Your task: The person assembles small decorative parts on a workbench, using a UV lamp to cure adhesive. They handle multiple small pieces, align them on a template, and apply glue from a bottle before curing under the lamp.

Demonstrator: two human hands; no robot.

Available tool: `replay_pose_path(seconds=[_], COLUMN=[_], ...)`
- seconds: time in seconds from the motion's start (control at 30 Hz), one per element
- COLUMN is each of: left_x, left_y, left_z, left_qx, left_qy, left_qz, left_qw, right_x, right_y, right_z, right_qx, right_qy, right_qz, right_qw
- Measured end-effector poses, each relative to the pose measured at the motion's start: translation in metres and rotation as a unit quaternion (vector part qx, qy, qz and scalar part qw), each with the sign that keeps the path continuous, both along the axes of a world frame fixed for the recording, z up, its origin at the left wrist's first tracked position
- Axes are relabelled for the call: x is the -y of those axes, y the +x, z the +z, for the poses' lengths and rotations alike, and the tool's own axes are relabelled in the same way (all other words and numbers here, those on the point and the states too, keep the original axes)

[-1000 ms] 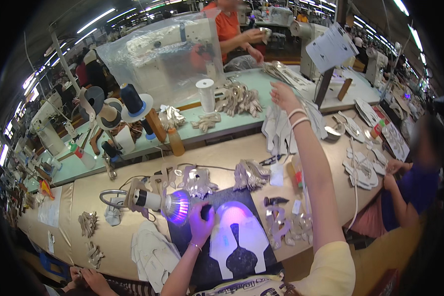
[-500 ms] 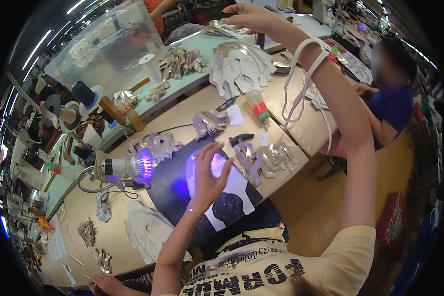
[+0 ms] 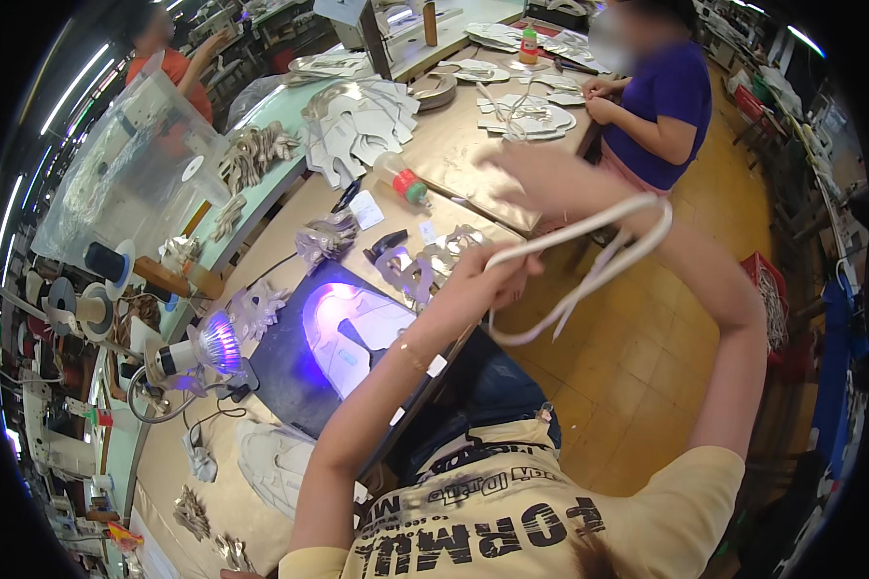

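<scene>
My left hand [image 3: 497, 278] is closed, its fingers pinching one end of a white cord loop [image 3: 589, 224] beside the table's right edge. The loop stretches over to my right forearm, which it hangs around. My right hand [image 3: 541, 183] is smeared by motion, so its fingers cannot be read. On a dark mat [image 3: 294, 386] lies a white and silvery flat shoe-upper piece [image 3: 381, 318] with a cut-out in its middle. Violet light falls on it from a small lamp [image 3: 203, 352] to its left.
Silvery cut pieces [image 3: 328, 236] and a red-and-green-capped bottle [image 3: 403, 180] lie beyond the mat. Stacked white panels [image 3: 357, 125] stand farther back. Thread spools [image 3: 97, 307] are at left. A co-worker in purple [image 3: 657, 106] works at the far right; another in orange [image 3: 169, 72] is behind.
My left hand has left the white piece and moved right, taking hold of the cord loop. My raised right arm has come down, the loop now drawn out sideways. The view has shifted too.
</scene>
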State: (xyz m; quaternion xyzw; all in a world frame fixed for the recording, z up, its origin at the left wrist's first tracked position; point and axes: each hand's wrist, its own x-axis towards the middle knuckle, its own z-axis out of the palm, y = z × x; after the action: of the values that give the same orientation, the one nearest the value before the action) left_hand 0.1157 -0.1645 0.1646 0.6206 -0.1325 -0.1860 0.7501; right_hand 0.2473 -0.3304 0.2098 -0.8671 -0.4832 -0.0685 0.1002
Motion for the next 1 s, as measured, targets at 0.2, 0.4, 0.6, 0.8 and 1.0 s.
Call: replay_pose_path(seconds=[0.2, 0.4, 0.6, 0.8, 1.0], left_x=[-0.026, -0.029, 0.014, -0.007, -0.072], left_y=[-0.041, -0.066, -0.087, -0.121, -0.197], left_z=[-0.04, -0.089, -0.144, -0.182, -0.207], left_qx=[-0.086, -0.211, -0.412, -0.49, -0.552], left_qy=[0.032, -0.046, -0.079, -0.138, -0.083], left_qz=[-0.11, -0.028, 0.021, 0.138, 0.332], left_qw=[0.99, 0.976, 0.907, 0.85, 0.76], right_x=[0.091, 0.116, 0.228, 0.332, 0.354], right_y=[-0.119, -0.21, -0.21, -0.18, -0.084], right_z=[-0.155, -0.228, -0.346, -0.451, -0.5], right_qx=[-0.548, -0.725, -0.497, -0.344, -0.384], right_qy=[-0.037, 0.529, 0.84, 0.77, 0.744], right_qz=[0.009, 0.114, -0.216, -0.536, -0.54], right_qw=[0.835, 0.426, -0.031, -0.034, 0.09])
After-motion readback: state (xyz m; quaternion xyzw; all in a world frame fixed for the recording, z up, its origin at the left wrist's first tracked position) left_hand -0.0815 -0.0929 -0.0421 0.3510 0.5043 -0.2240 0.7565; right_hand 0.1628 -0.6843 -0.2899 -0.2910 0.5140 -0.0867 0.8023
